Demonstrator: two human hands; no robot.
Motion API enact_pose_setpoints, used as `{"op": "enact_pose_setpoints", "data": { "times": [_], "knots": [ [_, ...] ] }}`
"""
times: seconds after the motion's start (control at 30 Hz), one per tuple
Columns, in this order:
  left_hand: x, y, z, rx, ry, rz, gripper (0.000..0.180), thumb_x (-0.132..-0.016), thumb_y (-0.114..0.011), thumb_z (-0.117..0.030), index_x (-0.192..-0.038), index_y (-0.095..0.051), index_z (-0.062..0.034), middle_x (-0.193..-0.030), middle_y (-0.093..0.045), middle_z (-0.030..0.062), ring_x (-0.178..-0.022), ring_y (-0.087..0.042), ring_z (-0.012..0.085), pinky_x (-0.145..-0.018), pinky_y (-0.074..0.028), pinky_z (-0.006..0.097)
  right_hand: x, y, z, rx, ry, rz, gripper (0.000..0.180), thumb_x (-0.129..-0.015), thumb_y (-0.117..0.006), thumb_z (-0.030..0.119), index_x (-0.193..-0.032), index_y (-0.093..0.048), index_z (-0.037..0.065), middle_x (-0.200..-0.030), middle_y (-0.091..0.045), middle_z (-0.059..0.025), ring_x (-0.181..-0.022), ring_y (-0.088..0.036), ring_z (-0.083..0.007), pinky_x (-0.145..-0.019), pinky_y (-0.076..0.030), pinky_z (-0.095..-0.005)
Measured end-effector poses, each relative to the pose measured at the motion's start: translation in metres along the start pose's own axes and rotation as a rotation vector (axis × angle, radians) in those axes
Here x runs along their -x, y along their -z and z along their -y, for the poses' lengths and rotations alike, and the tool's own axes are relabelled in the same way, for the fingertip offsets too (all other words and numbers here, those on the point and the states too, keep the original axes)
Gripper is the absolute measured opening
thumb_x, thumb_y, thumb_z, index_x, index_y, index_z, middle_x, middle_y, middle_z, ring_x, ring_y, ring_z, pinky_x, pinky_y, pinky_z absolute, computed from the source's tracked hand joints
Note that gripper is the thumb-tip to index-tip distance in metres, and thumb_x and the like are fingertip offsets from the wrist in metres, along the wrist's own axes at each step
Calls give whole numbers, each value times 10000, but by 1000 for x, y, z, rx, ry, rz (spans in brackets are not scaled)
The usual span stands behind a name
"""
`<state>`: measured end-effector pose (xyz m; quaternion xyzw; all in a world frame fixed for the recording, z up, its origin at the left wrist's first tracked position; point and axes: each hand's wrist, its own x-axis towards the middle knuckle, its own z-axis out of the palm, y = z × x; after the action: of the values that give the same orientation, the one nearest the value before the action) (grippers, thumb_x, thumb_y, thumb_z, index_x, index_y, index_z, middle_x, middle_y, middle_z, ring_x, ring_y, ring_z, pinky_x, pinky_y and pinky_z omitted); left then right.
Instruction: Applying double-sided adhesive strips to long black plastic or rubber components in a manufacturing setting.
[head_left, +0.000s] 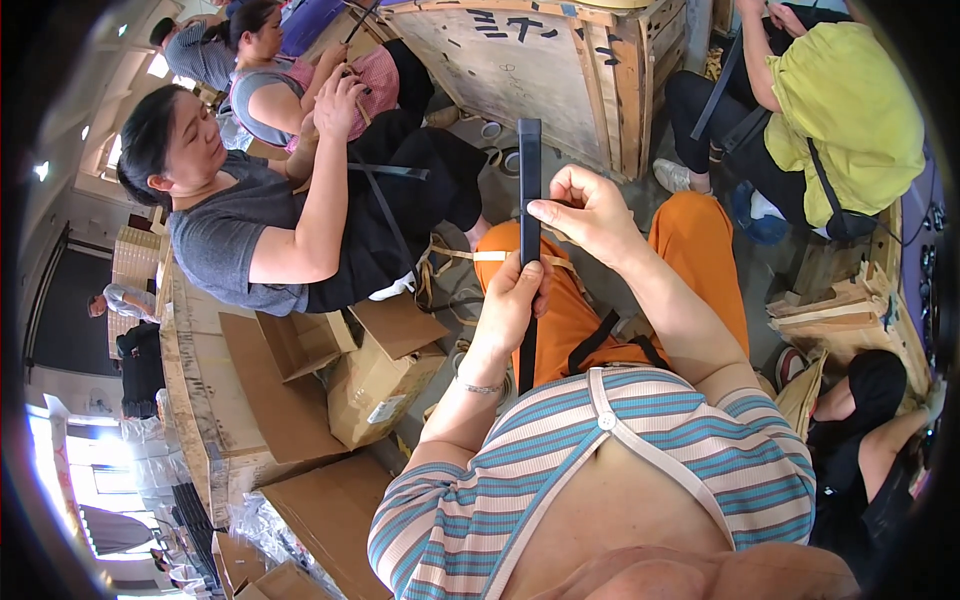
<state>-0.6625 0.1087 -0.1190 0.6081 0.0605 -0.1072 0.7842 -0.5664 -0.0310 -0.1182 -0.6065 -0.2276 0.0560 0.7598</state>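
Observation:
A long, narrow black bar (pixel 530 160) stands nearly upright in front of me, above my lap. My left hand (pixel 513 300) is wrapped round its lower part, fingers closed. Higher up, my right hand (pixel 592 212) is curled, its thumb pressed against the bar's side; what its other fingertips touch is partly hidden. A dark strip (pixel 527 360) shows below my left fist; whether it is the same piece I cannot tell. Behind that fist a thin tan band (pixel 472 255) crosses my orange trousers (pixel 700 250). Black straps (pixel 594 342) lie across my lap.
Open cardboard boxes (pixel 388 385) stand at my left, beside a seated person (pixel 240 220) handling dark strips. A large wooden crate (pixel 500 70) is ahead. At the right sit a person in a yellow-green top (pixel 845 120) and a broken wooden box (pixel 840 320). Tan bands trail on the floor.

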Motion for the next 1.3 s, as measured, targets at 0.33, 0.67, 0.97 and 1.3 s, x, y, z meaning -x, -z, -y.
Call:
{"op": "enact_pose_setpoints", "data": {
  "times": [0.33, 0.67, 0.97, 1.3],
  "knots": [
    [0, 0, 5, -83, -74, -66, 180, -945, -421, -184, -884, -494, -31, -679, -449, 17, -519, -397, 90, -483, -340, 215, -2, -7, -2, 126, 7, -73, 274, -780, -699, 109, -699, -440, 76, -610, -420, 70, -554, -364, -2, -465, -292, -174],
    [-2, 3, 4, 8, -93, -168, 357, -956, -391, -348, -842, -529, -39, -681, -484, 4, -574, -447, 73, -516, -380, 201, -2, -9, -4, 235, -58, -65, 290, -735, -734, 195, -706, -495, 32, -602, -464, 9, -565, -406, -71, -520, -365, -238],
    [-2, 6, -2, 13, -153, -141, 334, -943, -420, -333, -874, -519, -21, -668, -496, 36, -618, -474, 125, -596, -375, 236, 4, 1, 19, 217, -18, 133, 126, -865, -591, 124, -852, -532, 14, -717, -504, 30, -649, -433, -29, -556, -362, -183],
    [1, 10, -15, 157, -220, 5, 173, -874, -566, -210, -914, -494, -58, -647, -494, 49, -453, -417, 107, -434, -341, 222, 11, 10, 42, 141, -98, 161, 144, -821, -633, 133, -823, -575, 1, -707, -562, -7, -634, -459, -56, -550, -388, -235]
  ]
}}
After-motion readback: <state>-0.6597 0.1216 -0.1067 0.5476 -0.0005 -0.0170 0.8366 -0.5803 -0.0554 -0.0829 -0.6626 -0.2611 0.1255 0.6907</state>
